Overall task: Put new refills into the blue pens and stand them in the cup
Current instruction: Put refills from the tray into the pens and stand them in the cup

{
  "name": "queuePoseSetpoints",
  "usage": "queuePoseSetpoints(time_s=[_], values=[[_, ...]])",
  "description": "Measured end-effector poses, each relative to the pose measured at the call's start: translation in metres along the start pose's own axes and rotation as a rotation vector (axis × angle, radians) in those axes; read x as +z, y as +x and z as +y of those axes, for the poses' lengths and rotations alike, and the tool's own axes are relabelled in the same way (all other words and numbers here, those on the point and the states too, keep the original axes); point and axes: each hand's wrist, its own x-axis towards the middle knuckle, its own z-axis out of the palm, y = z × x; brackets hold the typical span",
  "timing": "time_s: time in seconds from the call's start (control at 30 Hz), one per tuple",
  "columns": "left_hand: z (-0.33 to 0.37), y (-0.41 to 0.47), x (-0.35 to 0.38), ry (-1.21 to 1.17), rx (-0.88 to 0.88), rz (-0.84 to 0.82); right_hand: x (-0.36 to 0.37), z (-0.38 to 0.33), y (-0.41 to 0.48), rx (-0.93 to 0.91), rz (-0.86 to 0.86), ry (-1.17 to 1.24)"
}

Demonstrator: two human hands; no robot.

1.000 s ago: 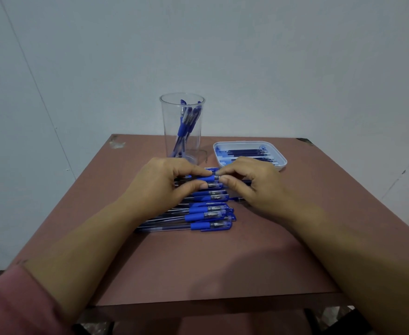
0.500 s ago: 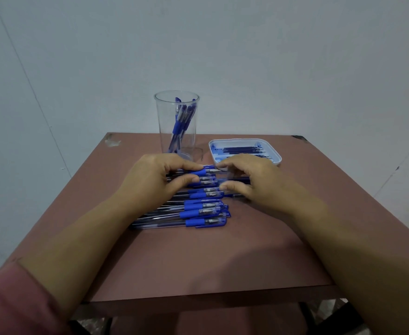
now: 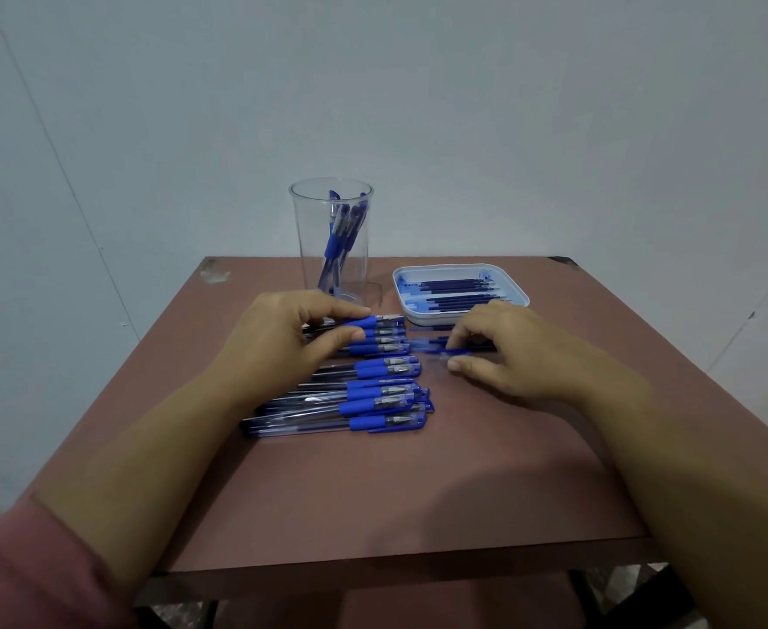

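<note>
Left hand [image 3: 277,345]: the farthest pen [image 3: 384,320] of the row is pinched at its blue rubber sleeve between thumb and curled fingers.
Right hand [image 3: 516,356]: its fingers are curled on a blue piece [image 3: 452,350], which is blurred; cap or tip cannot be told.
Pens [image 3: 373,394]: these are laid side by side on the table [image 3: 373,492], in front of the cup.
Handling: the pens are judged light, stiff and smooth, and are best taken at the rubber sleeve, where less slipping is expected.
Refills [image 3: 457,286]: these are thin, probably bendable, and are kept in the white tray [image 3: 427,316], just behind the right hand.
Cup [image 3: 308,238]: it is clear and tall, with some pens stood inside; it could be tipped by a careless reach.
</note>
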Motion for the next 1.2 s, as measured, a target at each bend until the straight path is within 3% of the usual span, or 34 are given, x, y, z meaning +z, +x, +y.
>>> queuePoseSetpoints(time_s=[0.1,0.4,1.2], values=[[0.001,0.0,0.001,0.001,-0.001,-0.02,0.002,-0.002,0.001,0.045,0.093,0.107],[0.006,-0.001,0.003,-0.022,0.009,-0.02,0.017,-0.021,0.01,-0.094,0.342,0.304],[0.009,-0.002,0.008,0.051,0.105,0.001,0.036,-0.033,0.026,-0.106,0.347,0.399]])
